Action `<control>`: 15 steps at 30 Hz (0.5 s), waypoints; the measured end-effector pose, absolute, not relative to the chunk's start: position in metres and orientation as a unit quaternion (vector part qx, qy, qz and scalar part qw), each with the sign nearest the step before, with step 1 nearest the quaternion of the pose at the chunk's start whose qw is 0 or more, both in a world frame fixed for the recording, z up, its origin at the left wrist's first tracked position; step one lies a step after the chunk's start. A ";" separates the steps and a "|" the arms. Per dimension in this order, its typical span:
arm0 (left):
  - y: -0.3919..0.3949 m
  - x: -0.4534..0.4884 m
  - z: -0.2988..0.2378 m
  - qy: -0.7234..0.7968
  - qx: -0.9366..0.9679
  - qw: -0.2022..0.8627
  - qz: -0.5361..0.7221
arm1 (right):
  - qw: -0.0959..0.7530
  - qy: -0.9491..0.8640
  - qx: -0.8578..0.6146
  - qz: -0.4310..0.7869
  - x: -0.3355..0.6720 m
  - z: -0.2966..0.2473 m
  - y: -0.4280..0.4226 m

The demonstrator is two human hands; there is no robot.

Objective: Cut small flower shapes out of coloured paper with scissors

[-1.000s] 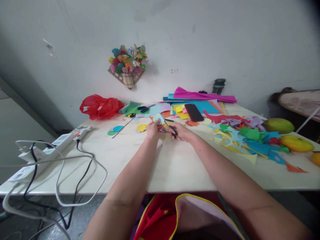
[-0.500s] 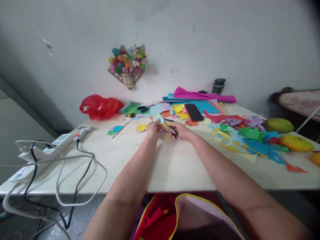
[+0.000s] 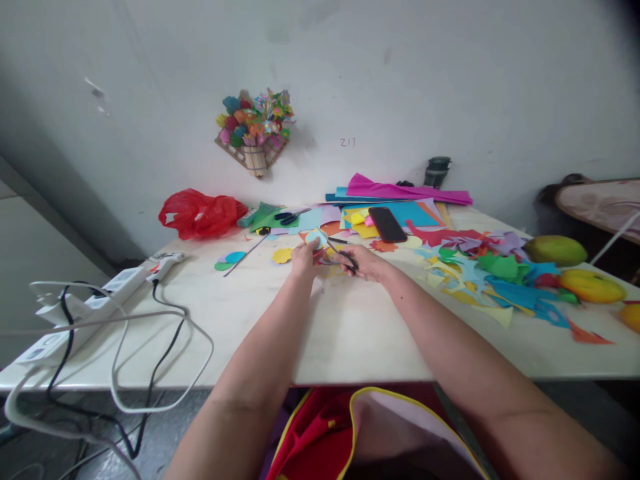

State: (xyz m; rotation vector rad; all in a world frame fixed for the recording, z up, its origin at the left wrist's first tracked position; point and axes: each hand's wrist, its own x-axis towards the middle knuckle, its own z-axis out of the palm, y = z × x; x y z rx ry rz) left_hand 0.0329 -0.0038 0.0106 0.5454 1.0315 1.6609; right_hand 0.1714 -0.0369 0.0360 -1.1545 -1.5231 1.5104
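Observation:
My left hand [image 3: 303,258] is closed on a small light-blue piece of paper [image 3: 314,237], pinched between thumb and fingers above the middle of the table. In my right hand [image 3: 367,262] is a pair of scissors [image 3: 345,256], my fingers round its dark handles. Its blades point up and left, close beside the blue paper, and look parted. Whether they touch the paper I cannot tell. A yellow scalloped paper cutout [image 3: 283,255] lies just left of my left hand. Beyond my right hand lies an orange paper flower [image 3: 383,246].
Paper scraps [image 3: 505,268] cover the table's right side, near some mangoes [image 3: 591,285]. A phone [image 3: 387,225] rests on coloured sheets. At the left are a power strip [image 3: 107,293] with loose cables and a red plastic bag [image 3: 200,215]. Other scissors [image 3: 291,217] lie at the back.
The scissor blades have swung apart a little beside the blue paper, and my right hand has shifted very slightly. My left hand stays in place with the paper.

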 end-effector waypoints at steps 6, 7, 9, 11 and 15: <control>-0.005 0.034 0.012 0.438 0.237 0.520 0.694 | 0.357 -0.589 -0.429 0.584 0.173 0.029 -0.031; -0.005 0.034 0.013 0.440 0.234 0.519 0.694 | 0.357 -0.592 -0.428 0.582 0.173 0.028 -0.030; -0.006 0.035 0.014 0.441 0.229 0.520 0.694 | 0.357 -0.597 -0.430 0.576 0.173 0.025 -0.027; -0.007 0.035 0.015 0.440 0.224 0.522 0.696 | 0.360 -0.598 -0.431 0.572 0.173 0.022 -0.024; -0.009 0.035 0.016 0.435 0.223 0.523 0.698 | 0.368 -0.598 -0.420 0.575 0.173 0.015 -0.016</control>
